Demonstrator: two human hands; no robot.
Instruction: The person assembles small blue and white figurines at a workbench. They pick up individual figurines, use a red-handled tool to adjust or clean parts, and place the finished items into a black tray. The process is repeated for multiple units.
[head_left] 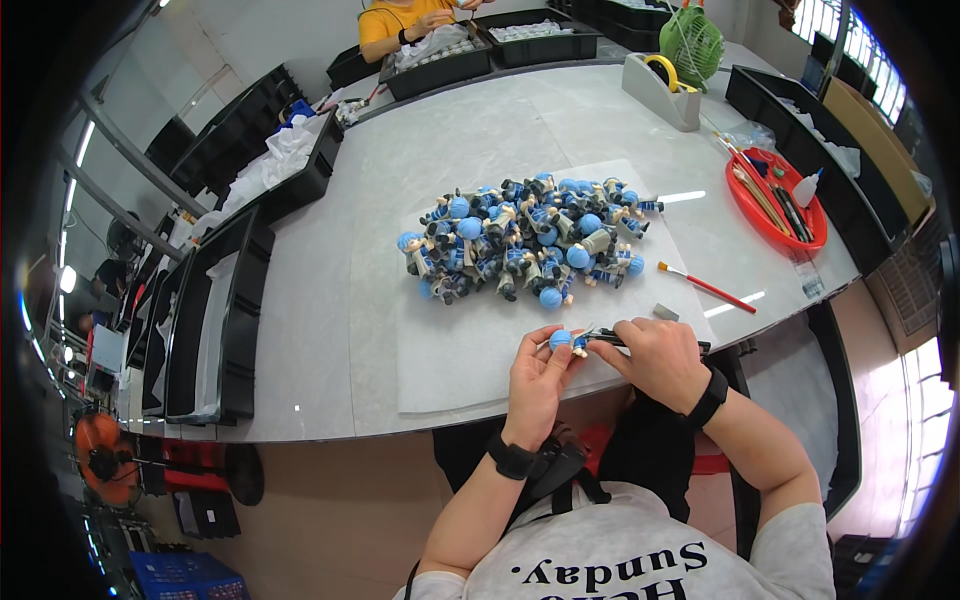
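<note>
Figurine point(562, 340), blue-headed, is sitting at six o'clock of the figurine pile point(525, 240), above the white mat point(460, 350). Left hand point(537, 380) is pinching it; right hand point(655, 358) is gripping a dark tool point(604, 340). Risk: slipping tool is likely marring paint.

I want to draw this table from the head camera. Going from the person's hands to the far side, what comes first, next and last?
Left hand and right hand holding a small blue-headed figure → pile of blue-headed figures on the white sheet → tape dispenser → black trays at the far edge.
</note>
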